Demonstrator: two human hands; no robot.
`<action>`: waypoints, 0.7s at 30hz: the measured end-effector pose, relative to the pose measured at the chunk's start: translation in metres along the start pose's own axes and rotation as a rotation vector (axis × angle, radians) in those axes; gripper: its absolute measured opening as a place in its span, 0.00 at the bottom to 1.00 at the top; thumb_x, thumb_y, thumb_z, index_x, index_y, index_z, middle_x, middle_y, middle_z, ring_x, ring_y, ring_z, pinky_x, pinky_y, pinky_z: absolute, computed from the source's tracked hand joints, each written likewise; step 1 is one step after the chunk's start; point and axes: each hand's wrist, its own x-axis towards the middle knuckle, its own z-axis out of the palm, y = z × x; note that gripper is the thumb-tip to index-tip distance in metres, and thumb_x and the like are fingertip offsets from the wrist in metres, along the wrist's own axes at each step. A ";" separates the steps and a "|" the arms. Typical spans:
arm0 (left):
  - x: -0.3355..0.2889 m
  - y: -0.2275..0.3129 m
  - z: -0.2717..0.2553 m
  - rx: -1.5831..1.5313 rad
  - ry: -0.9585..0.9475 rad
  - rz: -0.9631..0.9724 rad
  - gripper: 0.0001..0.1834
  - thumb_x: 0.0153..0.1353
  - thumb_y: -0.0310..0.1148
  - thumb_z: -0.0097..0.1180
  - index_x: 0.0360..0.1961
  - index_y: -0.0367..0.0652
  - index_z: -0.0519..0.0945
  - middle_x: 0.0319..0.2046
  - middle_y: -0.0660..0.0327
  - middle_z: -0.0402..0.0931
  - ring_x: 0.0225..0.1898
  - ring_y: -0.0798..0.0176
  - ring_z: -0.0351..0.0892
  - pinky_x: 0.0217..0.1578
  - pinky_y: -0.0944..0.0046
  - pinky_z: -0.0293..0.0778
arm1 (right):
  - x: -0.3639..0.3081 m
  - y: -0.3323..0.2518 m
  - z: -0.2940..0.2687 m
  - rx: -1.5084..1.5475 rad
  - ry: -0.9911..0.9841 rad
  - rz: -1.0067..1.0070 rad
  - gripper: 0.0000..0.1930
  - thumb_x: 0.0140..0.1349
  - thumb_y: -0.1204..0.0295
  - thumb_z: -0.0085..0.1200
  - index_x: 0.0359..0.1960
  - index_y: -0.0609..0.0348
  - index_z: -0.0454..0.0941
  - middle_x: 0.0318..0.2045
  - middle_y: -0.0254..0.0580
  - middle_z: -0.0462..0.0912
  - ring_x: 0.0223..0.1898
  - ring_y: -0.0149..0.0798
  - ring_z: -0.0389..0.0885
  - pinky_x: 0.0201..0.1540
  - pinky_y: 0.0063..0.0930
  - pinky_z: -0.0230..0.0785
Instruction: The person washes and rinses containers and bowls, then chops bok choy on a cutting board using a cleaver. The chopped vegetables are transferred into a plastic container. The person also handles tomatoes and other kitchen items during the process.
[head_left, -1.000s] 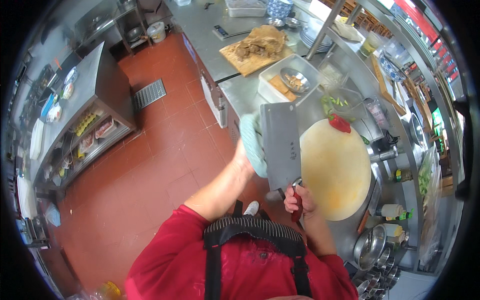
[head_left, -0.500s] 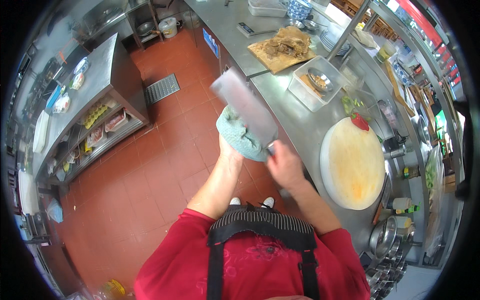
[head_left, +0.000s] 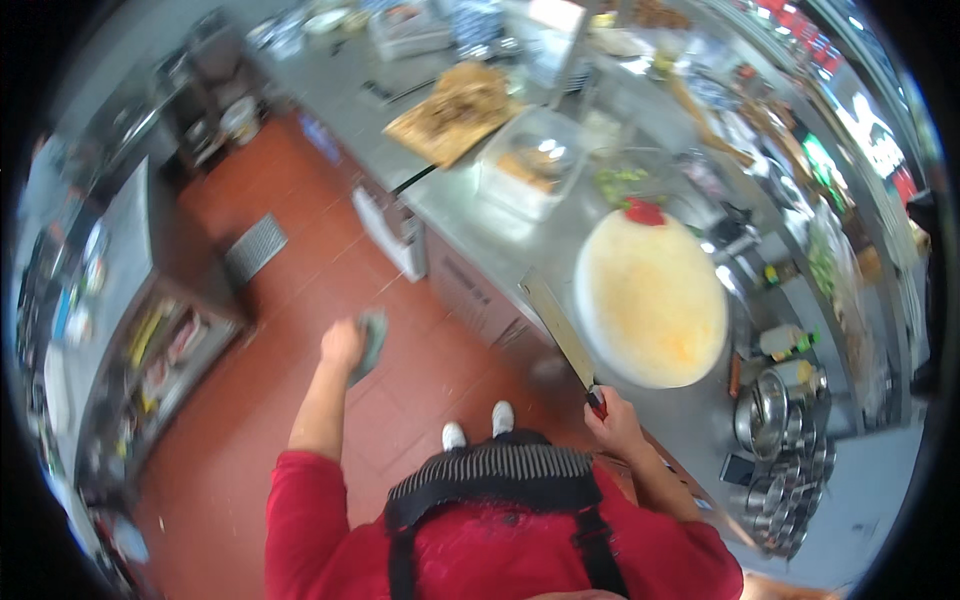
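Observation:
My left hand [head_left: 343, 343] is closed on a green cloth [head_left: 372, 343], held out over the tiled floor at my left. The cloth hangs on the far side of the hand and is a little blurred. In my right hand [head_left: 617, 424] is the dark and red handle of a cleaver [head_left: 560, 332]. Its broad blade is seen nearly edge-on, slanting up and left along the front edge of the steel counter [head_left: 540, 245]. Just right of the blade stands a thick round chopping board [head_left: 655, 300], with a red pepper [head_left: 643, 212] on its far rim.
A clear plastic tub [head_left: 530, 165] and a wooden board with brown food [head_left: 455, 112] stand farther along the counter. Metal pots [head_left: 775, 500] cluster at the right, near bottles [head_left: 783, 342]. A steel shelf unit [head_left: 185, 300] stands at the left, with a floor grate [head_left: 257, 247] beside it.
The cloth and cleaver were together in front of me; now they are apart. My left hand has moved left with the cloth, my right hand right with the cleaver. The view has turned.

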 end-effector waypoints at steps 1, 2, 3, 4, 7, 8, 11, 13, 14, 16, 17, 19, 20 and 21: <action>-0.003 0.011 0.005 0.096 -0.028 0.003 0.19 0.59 0.42 0.48 0.37 0.36 0.80 0.35 0.41 0.78 0.39 0.41 0.78 0.42 0.50 0.73 | 0.001 0.007 -0.011 0.035 0.092 0.030 0.13 0.54 0.69 0.54 0.38 0.60 0.69 0.27 0.56 0.76 0.30 0.59 0.76 0.32 0.43 0.69; -0.002 0.026 0.002 -0.028 0.042 -0.039 0.19 0.58 0.42 0.50 0.39 0.36 0.79 0.36 0.41 0.78 0.39 0.42 0.78 0.42 0.50 0.73 | 0.000 0.014 -0.020 0.046 0.161 0.052 0.13 0.54 0.70 0.55 0.39 0.61 0.69 0.24 0.54 0.76 0.27 0.55 0.77 0.31 0.39 0.69; -0.001 0.042 -0.007 -0.134 0.031 -0.126 0.20 0.57 0.42 0.51 0.41 0.35 0.78 0.38 0.42 0.77 0.40 0.43 0.78 0.43 0.51 0.73 | 0.000 0.022 -0.029 0.065 0.223 0.118 0.13 0.54 0.70 0.55 0.40 0.61 0.69 0.24 0.52 0.76 0.26 0.51 0.77 0.30 0.37 0.69; -0.002 0.065 -0.015 -0.257 0.095 -0.022 0.20 0.56 0.41 0.52 0.42 0.35 0.77 0.38 0.42 0.78 0.40 0.44 0.79 0.42 0.52 0.73 | -0.002 0.029 -0.036 0.104 0.278 0.169 0.14 0.54 0.71 0.55 0.40 0.62 0.69 0.23 0.50 0.76 0.25 0.48 0.77 0.30 0.35 0.69; -0.005 0.157 -0.039 -0.652 0.185 0.241 0.19 0.56 0.37 0.54 0.44 0.35 0.74 0.35 0.44 0.79 0.38 0.47 0.79 0.39 0.56 0.73 | -0.003 0.056 -0.057 0.160 0.505 0.161 0.14 0.55 0.72 0.56 0.41 0.64 0.70 0.21 0.43 0.75 0.21 0.34 0.74 0.27 0.28 0.68; -0.004 0.192 -0.046 -0.676 0.159 0.344 0.18 0.57 0.37 0.54 0.44 0.36 0.74 0.32 0.44 0.78 0.36 0.48 0.79 0.37 0.58 0.73 | -0.003 0.066 -0.062 0.146 0.583 0.156 0.13 0.55 0.73 0.55 0.40 0.64 0.70 0.21 0.42 0.74 0.21 0.33 0.73 0.27 0.27 0.68; -0.010 0.301 -0.051 -0.678 0.050 0.567 0.18 0.57 0.38 0.55 0.46 0.41 0.73 0.22 0.47 0.76 0.25 0.52 0.78 0.28 0.56 0.73 | -0.005 0.094 -0.080 0.098 0.770 0.191 0.11 0.54 0.75 0.55 0.39 0.64 0.71 0.20 0.37 0.72 0.21 0.30 0.70 0.26 0.25 0.67; -0.016 0.370 -0.048 -0.727 -0.030 0.723 0.16 0.59 0.33 0.54 0.47 0.39 0.72 0.23 0.54 0.77 0.25 0.68 0.73 0.26 0.63 0.71 | -0.008 0.110 -0.092 0.098 0.852 0.223 0.11 0.54 0.76 0.55 0.38 0.65 0.71 0.20 0.35 0.71 0.22 0.29 0.70 0.27 0.25 0.66; -0.019 0.403 -0.043 -0.684 -0.077 0.737 0.18 0.59 0.36 0.55 0.48 0.40 0.72 0.22 0.53 0.77 0.23 0.62 0.75 0.26 0.60 0.72 | -0.007 0.118 -0.098 0.072 0.875 0.220 0.11 0.54 0.76 0.55 0.38 0.65 0.71 0.20 0.35 0.71 0.22 0.28 0.70 0.26 0.24 0.66; -0.029 0.459 -0.026 -0.726 -0.114 0.809 0.22 0.57 0.39 0.55 0.50 0.39 0.70 0.30 0.48 0.77 0.31 0.52 0.78 0.35 0.57 0.73 | -0.003 0.129 -0.106 0.059 0.913 0.229 0.11 0.54 0.76 0.55 0.38 0.65 0.71 0.20 0.34 0.72 0.22 0.27 0.69 0.26 0.24 0.66; -0.032 0.477 -0.015 -0.770 -0.050 0.990 0.27 0.57 0.41 0.54 0.52 0.34 0.68 0.42 0.40 0.73 0.44 0.44 0.73 0.47 0.51 0.68 | 0.000 0.134 -0.110 0.042 0.925 0.218 0.11 0.54 0.76 0.55 0.38 0.66 0.71 0.21 0.35 0.72 0.22 0.27 0.70 0.26 0.23 0.66; -0.030 0.488 0.007 -0.697 -0.134 1.049 0.34 0.55 0.46 0.55 0.55 0.31 0.64 0.52 0.40 0.65 0.55 0.41 0.63 0.57 0.52 0.60 | 0.010 0.141 -0.114 0.044 0.897 0.192 0.11 0.55 0.76 0.55 0.39 0.66 0.70 0.23 0.36 0.73 0.23 0.28 0.70 0.25 0.23 0.66; -0.026 0.481 0.018 -0.600 -0.082 1.080 0.36 0.53 0.47 0.56 0.55 0.31 0.64 0.54 0.40 0.64 0.56 0.41 0.62 0.59 0.53 0.58 | 0.019 0.143 -0.112 0.079 0.925 0.171 0.11 0.55 0.76 0.54 0.39 0.66 0.70 0.24 0.37 0.73 0.23 0.28 0.70 0.25 0.22 0.66; -0.019 0.467 0.025 -0.521 -0.101 1.097 0.37 0.52 0.47 0.57 0.56 0.31 0.63 0.55 0.40 0.63 0.58 0.40 0.61 0.60 0.53 0.57 | 0.030 0.144 -0.109 0.162 0.927 0.152 0.11 0.55 0.76 0.54 0.40 0.66 0.70 0.25 0.39 0.74 0.23 0.28 0.70 0.26 0.22 0.66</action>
